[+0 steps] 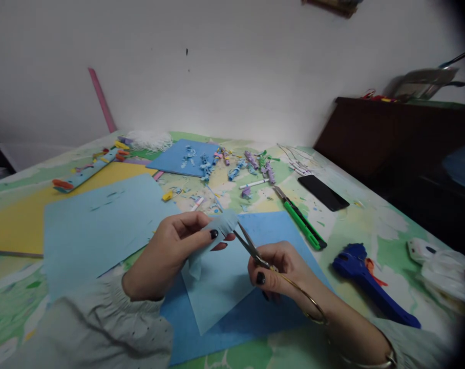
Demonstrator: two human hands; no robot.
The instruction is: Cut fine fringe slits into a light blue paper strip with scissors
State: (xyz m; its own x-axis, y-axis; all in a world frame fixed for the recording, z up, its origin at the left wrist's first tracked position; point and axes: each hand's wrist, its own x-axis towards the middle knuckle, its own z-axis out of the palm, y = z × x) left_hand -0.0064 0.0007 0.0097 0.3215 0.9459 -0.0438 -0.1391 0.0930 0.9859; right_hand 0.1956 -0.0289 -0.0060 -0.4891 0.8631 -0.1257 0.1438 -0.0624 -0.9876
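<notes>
Between the thumb and fingers of my left hand (182, 243) is a light blue paper strip (213, 233), its far end fringed with fine cuts and its lower end hanging down. My right hand (278, 271) grips a pair of scissors (251, 246), whose narrow blades point up and left. The blade tips are slightly apart at the strip's fringed end; whether they touch the paper I cannot tell. Beneath both hands lies a light blue sheet (217, 302) on top of a darker blue sheet (286, 318).
Right of the sheets lie a green utility knife (303, 223), a black phone (322, 192) and a dark blue tool (374, 289). Behind are curled paper pieces (238, 169), white string (148, 140) and a white stick (254, 183). Light blue (102, 220) and yellow sheets (13, 225) spread leftward.
</notes>
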